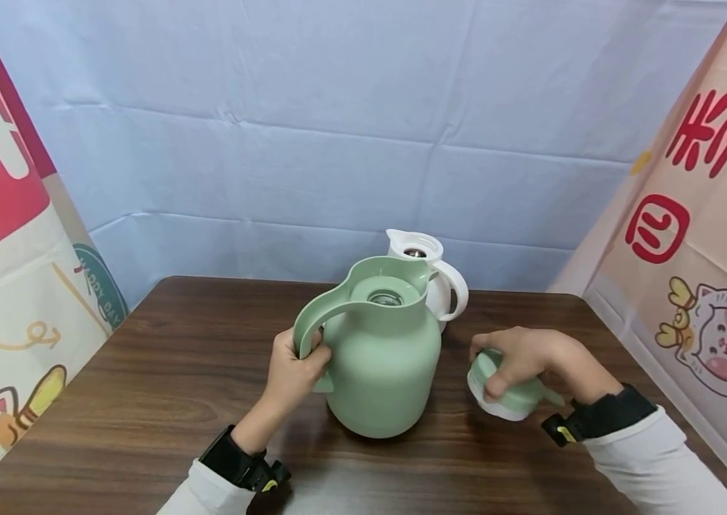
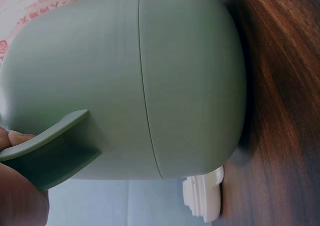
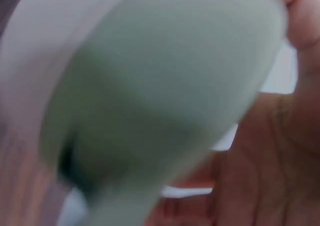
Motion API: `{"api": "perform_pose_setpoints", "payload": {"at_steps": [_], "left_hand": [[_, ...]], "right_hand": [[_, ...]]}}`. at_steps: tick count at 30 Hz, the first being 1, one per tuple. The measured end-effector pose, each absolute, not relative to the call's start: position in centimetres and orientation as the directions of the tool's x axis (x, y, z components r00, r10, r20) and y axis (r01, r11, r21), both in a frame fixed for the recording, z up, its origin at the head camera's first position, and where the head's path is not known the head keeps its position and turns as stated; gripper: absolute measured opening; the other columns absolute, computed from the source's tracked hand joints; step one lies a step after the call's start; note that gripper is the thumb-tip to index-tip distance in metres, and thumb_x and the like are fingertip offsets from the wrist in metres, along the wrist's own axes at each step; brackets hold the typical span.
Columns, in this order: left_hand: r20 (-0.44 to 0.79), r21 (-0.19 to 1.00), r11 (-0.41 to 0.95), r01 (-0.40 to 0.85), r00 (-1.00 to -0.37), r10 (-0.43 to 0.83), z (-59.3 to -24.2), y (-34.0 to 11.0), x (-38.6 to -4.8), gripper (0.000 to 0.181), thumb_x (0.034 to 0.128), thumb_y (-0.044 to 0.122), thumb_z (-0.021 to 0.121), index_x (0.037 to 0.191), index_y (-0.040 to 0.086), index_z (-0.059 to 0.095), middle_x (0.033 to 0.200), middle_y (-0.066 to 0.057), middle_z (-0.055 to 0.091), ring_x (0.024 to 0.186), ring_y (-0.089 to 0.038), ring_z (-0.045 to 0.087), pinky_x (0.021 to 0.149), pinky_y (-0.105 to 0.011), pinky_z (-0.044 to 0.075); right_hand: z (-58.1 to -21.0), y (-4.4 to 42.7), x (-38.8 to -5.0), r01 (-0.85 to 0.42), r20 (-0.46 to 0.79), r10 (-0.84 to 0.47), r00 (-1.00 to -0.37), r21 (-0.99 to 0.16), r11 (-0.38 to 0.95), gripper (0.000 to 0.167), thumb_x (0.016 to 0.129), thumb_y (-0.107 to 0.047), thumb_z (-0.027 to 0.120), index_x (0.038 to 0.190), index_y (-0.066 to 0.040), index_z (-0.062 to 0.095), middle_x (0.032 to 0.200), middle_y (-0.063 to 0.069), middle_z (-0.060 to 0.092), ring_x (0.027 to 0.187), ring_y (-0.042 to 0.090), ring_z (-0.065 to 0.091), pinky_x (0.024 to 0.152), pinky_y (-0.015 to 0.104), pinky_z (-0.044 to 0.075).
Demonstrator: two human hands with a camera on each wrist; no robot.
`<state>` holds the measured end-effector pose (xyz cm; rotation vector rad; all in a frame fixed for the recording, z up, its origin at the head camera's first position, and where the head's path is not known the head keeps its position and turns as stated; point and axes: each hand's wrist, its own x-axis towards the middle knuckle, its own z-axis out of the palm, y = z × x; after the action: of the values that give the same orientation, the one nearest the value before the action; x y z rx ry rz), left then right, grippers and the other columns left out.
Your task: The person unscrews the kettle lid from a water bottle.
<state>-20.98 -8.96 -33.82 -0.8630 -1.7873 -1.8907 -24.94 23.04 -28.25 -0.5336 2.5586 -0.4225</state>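
A green thermos jug [image 1: 382, 365] stands mid-table, its top uncovered so the round mouth shows. My left hand [image 1: 299, 365] grips its handle; in the left wrist view, fingers and thumb wrap the green handle [image 2: 55, 141]. To the right of the jug, my right hand [image 1: 524, 361] holds a green lid [image 1: 517, 397] with a white underside, tilted above the table. Up close in the right wrist view, that lid [image 3: 165, 80] is blurred. Behind the green jug is a smaller white thermos jug [image 1: 449, 279], partly hidden, its top also uncovered.
A white lid [image 2: 205, 198] lies on the table beyond the green jug in the left wrist view; the head view hides it. The brown wooden table [image 1: 164, 379] ends at a pale blue cloth [image 1: 273, 172]. Printed curtains [image 1: 698, 300] hang at both sides.
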Motion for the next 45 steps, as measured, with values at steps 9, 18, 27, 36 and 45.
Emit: {"api": "perform_pose_setpoints", "payload": {"at_steps": [9, 18, 27, 36, 45], "left_hand": [[0.68, 0.733, -0.097, 0.673, -0.722, 0.13, -33.8, -8.9, -21.0, 0.041, 0.0774, -0.024, 0.041, 0.061, 0.007, 0.02, 0.05, -0.001, 0.015, 0.041, -0.014, 0.013, 0.039, -0.03, 0.02], [0.683, 0.731, -0.097, 0.676, -0.72, 0.124, -33.6, -9.0, -20.8, 0.041, 0.0773, -0.024, 0.041, 0.061, 0.008, 0.019, 0.049, -0.001, 0.015, 0.04, -0.014, 0.013, 0.039, -0.03, 0.019], [0.67, 0.742, -0.092, 0.664, -0.731, 0.128, -33.7, -9.0, -21.0, 0.041, 0.0772, -0.025, 0.04, 0.061, 0.007, 0.019, 0.05, -0.001, 0.015, 0.041, -0.015, 0.013, 0.04, -0.03, 0.019], [0.658, 0.753, -0.088, 0.653, -0.741, 0.13, -34.0, -9.1, -21.1, 0.041, 0.0775, -0.023, 0.04, 0.059, 0.009, 0.023, 0.047, 0.0, 0.017, 0.038, -0.014, 0.017, 0.04, -0.029, 0.021], [0.666, 0.746, -0.085, 0.661, -0.735, 0.128, -34.0, -9.0, -21.1, 0.041, 0.0773, -0.023, 0.04, 0.059, 0.009, 0.022, 0.047, 0.0, 0.018, 0.038, -0.014, 0.017, 0.039, -0.029, 0.021]], "right_hand": [[-29.5, 25.4, -24.9, -0.024, -0.375, -0.419, -0.827, -0.722, 0.692, 0.049, 0.078, -0.025, 0.07, 0.112, -0.006, 0.042, 0.098, 0.016, 0.05, 0.076, 0.029, 0.059, 0.051, 0.045, 0.051], [-30.8, 25.4, -23.0, -0.078, -0.156, -0.295, -0.943, -0.755, 0.65, 0.057, 0.077, -0.025, 0.075, 0.111, 0.001, 0.037, 0.108, 0.021, 0.049, 0.081, 0.027, 0.06, 0.06, 0.042, 0.053], [-32.1, 24.6, -20.5, -0.2, 0.201, -0.099, -0.975, -0.585, 0.786, 0.06, 0.073, -0.042, 0.077, 0.104, -0.002, 0.044, 0.118, 0.021, 0.054, 0.082, 0.023, 0.053, 0.062, 0.033, 0.043], [-34.6, 23.9, -19.2, -0.219, 0.395, 0.109, -0.912, -0.695, 0.684, 0.061, 0.075, -0.028, 0.078, 0.114, 0.0, 0.04, 0.112, 0.017, 0.055, 0.081, 0.014, 0.052, 0.061, 0.02, 0.043], [-36.4, 23.3, -18.5, -0.297, 0.476, 0.131, -0.87, -0.716, 0.632, 0.072, 0.079, -0.015, 0.074, 0.14, -0.021, 0.036, 0.109, 0.011, 0.054, 0.073, 0.012, 0.052, 0.059, 0.02, 0.043]]}}
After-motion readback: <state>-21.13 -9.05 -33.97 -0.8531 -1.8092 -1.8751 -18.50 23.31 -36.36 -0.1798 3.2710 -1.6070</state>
